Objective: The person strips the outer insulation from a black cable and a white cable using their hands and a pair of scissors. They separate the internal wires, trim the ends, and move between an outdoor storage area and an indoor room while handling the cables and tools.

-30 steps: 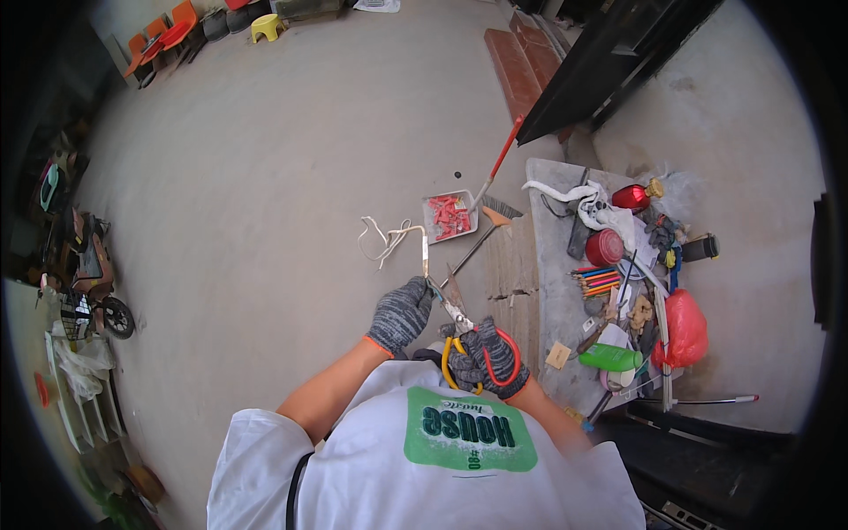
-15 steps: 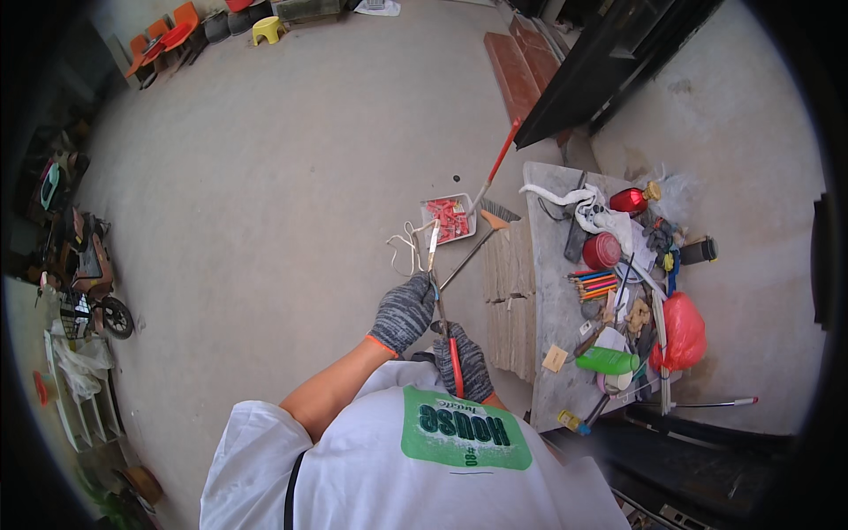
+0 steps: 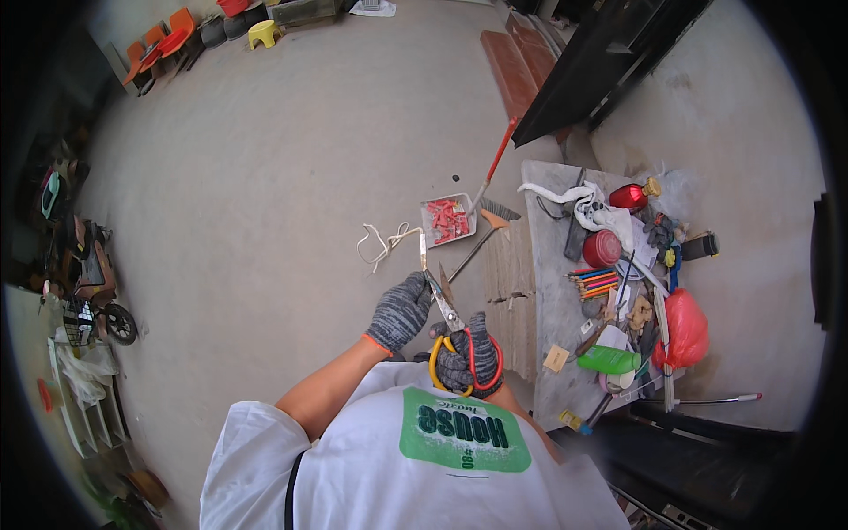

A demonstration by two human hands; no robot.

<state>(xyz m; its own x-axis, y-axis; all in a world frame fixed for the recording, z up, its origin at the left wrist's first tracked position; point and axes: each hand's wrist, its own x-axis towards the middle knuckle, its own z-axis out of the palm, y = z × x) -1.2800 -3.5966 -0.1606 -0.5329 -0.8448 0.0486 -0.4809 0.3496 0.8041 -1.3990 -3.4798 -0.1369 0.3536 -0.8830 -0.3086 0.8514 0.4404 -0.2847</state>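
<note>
In my left hand (image 3: 399, 314), gloved in grey knit with an orange cuff, the fingers are closed round the lower end of a white cord (image 3: 423, 252). From there the cord rises, bends over and trails leftward in loose loops. My right hand (image 3: 459, 359), in a matching glove, grips scissors (image 3: 450, 318) with one red and one yellow handle. The blades stand apart and point up beside the left fingers; whether they touch the cord, I cannot tell. Just beyond the hands, a long-handled dustpan (image 3: 432, 244) on the floor holds several red pieces.
A broom (image 3: 500, 213) lies beside the dustpan. On my right, a cluttered table (image 3: 549, 256) bears coloured pencils (image 3: 594, 283), a green bottle (image 3: 609, 359) and a red bag (image 3: 685, 331). A black door (image 3: 609, 66) stands beyond it. At far left are a bike (image 3: 95, 265) and a white rack (image 3: 75, 397).
The scissors have turned to show both handles and have opened, their blades spreading apart. The cord's loose loops have swung left, and my left hand has shifted slightly left.
</note>
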